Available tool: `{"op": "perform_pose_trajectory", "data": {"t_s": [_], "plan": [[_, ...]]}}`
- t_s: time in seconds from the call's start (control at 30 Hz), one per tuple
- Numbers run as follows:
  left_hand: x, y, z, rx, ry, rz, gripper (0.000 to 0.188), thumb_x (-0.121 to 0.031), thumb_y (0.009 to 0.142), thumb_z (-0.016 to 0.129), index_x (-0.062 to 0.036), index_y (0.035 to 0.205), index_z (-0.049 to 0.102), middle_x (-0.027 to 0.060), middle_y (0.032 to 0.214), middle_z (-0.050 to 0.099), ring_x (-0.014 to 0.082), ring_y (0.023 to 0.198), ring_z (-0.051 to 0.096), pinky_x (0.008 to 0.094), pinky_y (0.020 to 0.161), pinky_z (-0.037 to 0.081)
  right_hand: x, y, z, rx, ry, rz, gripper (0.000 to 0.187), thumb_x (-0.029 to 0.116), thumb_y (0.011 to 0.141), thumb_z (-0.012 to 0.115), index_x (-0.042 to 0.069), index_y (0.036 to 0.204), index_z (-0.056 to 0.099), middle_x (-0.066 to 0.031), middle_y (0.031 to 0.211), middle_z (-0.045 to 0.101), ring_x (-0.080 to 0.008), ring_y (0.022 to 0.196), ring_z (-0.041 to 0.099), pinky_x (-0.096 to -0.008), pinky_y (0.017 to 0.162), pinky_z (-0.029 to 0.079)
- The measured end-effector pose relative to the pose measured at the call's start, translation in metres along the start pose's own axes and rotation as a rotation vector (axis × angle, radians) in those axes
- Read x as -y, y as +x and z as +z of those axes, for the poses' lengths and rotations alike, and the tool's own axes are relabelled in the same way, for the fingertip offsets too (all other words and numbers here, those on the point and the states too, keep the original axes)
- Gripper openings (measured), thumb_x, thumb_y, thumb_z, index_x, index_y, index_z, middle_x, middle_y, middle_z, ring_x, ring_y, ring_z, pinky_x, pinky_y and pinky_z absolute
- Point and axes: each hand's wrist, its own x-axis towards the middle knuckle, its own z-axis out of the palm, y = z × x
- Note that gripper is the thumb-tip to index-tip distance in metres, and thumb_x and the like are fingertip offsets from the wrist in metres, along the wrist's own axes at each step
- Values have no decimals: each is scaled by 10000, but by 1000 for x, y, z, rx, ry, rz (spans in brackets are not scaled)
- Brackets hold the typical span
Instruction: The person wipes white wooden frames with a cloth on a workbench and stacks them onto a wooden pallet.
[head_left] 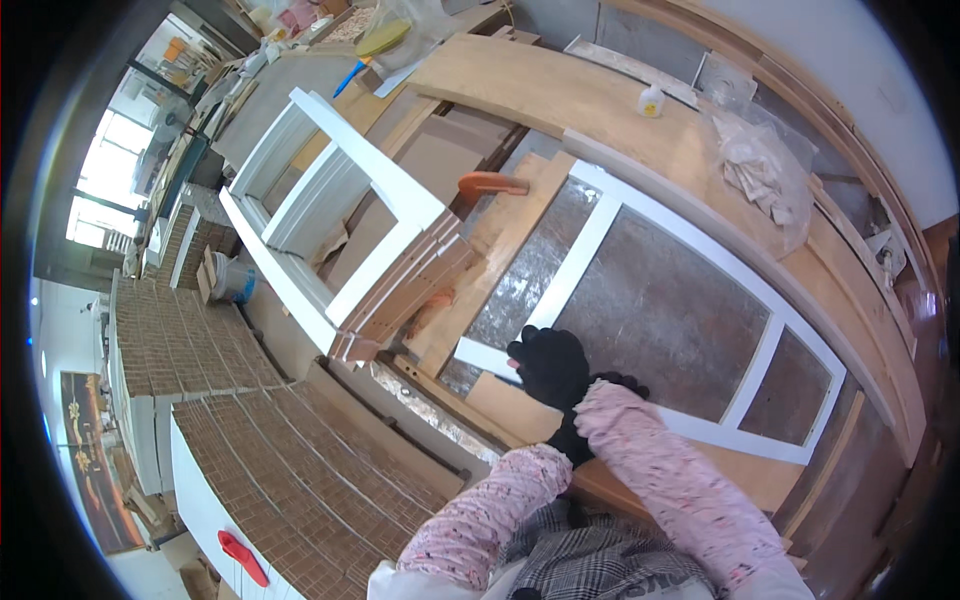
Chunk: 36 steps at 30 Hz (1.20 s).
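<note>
Both of my hands wear black gloves below pink speckled sleeves, and they meet over the near side of a white frame [570,275] lying flat. My right hand [552,368] is rounded with the fingers curled in; its palm is hidden, and a bit of pink shows at a fingertip. From below the right wrist, my left hand [570,440] reaches across, its fingers closed around the right sleeve cuff [600,400]. Part of the left hand is hidden behind that cuff. Beside them lies a light wooden board [510,408].
Left of the flat frame stands a stack of white frames [400,205]. An orange clamp [492,184] sits by the wooden edge. Farther back are a small white bottle [650,101] and a plastic bag [755,165]. Brown stacked pieces [300,470] carry a red object [242,557] alongside.
</note>
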Motion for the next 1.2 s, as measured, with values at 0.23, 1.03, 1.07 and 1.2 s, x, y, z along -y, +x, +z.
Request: {"op": "perform_pose_trajectory", "data": {"t_s": [0.23, 1.03, 1.07, 1.2], "plan": [[-86, 2, 5, 103, -1015, -200, 309, -277, 990, 582, -110, 1246, 632, 89, 1267, 626, 235, 1195, 580, 383, 1020, 490, -16, 3, -10, 275, -120, 218, 162, 139, 818, 614, 109, 967, 669, -111, 927, 662, -303, 805, 694, -459, 662, 554], [-315, 96, -25, 265, 913, 258, 302, -343, 837, 698, -92, 1004, 690, 94, 957, 669, 319, 928, 626, 479, 821, 472, -242, 33, -105, -230, -283, 358, 120, 193, 809, 649, 90, 870, 646, -159, 793, 629, -348, 763, 656, -495, 655, 510], [-314, 98, -22, 261, 896, 270, 306, -347, 835, 701, -94, 1006, 688, 93, 960, 666, 318, 939, 622, 480, 831, 468, -242, 1, -124, -213, -268, 384, 128, 198, 802, 664, 90, 867, 643, -148, 777, 623, -335, 764, 656, -496, 672, 507], [-315, 96, -16, 261, 927, 292, 313, -358, 828, 709, -98, 1000, 678, 86, 952, 658, 318, 944, 608, 481, 837, 447, -234, -141, -187, -581, -174, 656, 371, 249, 809, 753, 67, 1122, 675, -174, 996, 698, -373, 932, 668, -456, 826, 529]]}}
